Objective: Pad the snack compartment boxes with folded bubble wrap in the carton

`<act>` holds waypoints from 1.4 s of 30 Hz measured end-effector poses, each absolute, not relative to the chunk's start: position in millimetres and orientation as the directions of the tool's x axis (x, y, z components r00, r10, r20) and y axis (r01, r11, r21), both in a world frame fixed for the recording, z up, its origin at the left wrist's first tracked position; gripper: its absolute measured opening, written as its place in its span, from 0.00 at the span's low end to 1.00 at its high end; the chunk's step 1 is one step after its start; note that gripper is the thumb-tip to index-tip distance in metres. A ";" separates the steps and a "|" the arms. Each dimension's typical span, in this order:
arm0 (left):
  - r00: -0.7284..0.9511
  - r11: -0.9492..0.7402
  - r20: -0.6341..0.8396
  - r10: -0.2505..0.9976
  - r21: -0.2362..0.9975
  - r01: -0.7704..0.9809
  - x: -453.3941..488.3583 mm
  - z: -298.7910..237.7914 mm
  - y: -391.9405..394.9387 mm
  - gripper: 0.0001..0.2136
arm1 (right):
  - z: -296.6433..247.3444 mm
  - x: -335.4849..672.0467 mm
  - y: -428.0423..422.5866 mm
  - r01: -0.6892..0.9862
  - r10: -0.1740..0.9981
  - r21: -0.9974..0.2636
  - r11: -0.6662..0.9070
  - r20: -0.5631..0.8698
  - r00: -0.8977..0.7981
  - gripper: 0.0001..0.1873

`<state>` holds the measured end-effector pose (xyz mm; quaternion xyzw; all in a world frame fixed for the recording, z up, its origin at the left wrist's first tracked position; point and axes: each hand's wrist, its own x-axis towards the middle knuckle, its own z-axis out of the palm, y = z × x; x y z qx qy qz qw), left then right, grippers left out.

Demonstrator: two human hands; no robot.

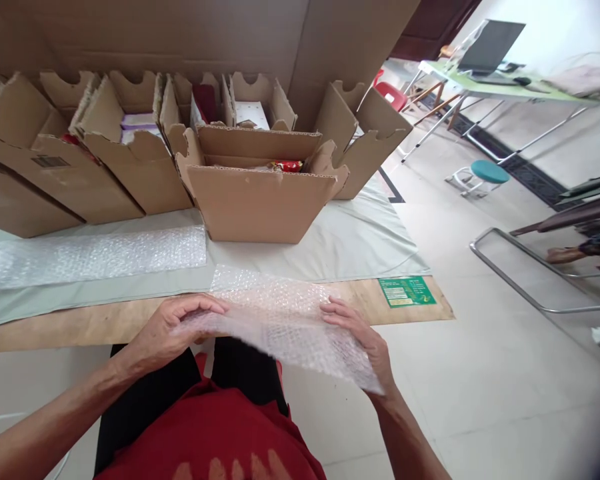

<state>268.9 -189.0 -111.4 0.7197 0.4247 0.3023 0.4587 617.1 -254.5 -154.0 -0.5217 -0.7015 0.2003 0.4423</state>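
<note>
A sheet of clear bubble wrap (pixel 280 313) lies half on the near edge of the wooden board and half over my lap. My left hand (pixel 167 330) curls its fingers over the sheet's left end and grips it. My right hand (pixel 357 333) rests on the sheet's right side, fingers pressed onto it and partly under the wrap. A second bubble wrap sheet (pixel 95 257) lies flat on the pale cloth to the left. An open cardboard box (pixel 257 193) with a red item inside stands straight ahead.
Several open cardboard boxes (pixel 80 153) stand in a row at the back on a pale cloth (pixel 360 240) over a wooden board (pixel 80 327). A green label (pixel 407 291) marks the board's right end. A teal stool (pixel 487 173), a metal frame and a desk with a laptop stand to the right.
</note>
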 end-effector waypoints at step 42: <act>0.213 -0.156 -0.146 0.966 0.330 0.931 310.2 -125.3 -151.2 0.13 | -172.3 644.0 -158.9 0.974 0.913 -0.219 0.060 0.406 0.035 0.13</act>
